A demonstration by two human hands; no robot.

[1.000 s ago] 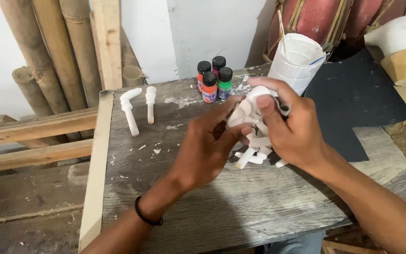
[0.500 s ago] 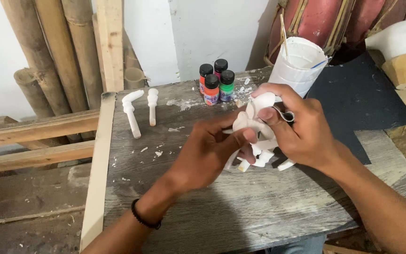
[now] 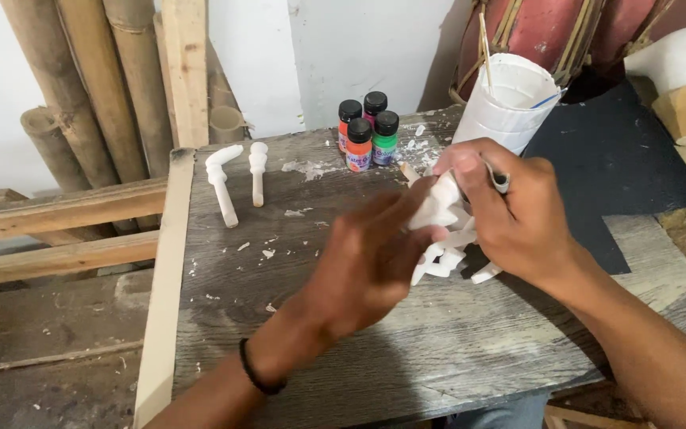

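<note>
In the head view, a white carved piece (image 3: 442, 208) is gripped by the left hand (image 3: 371, 262) and right hand (image 3: 518, 214) just before the white cup (image 3: 510, 103); paint bottles (image 3: 367, 131) stand left of it. Since earlier, both hands have shifted slightly right.

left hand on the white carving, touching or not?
Touching. Head view: the left hand has fingertips pressed on the white carving, with no gap; the right hand grips it too.
</note>
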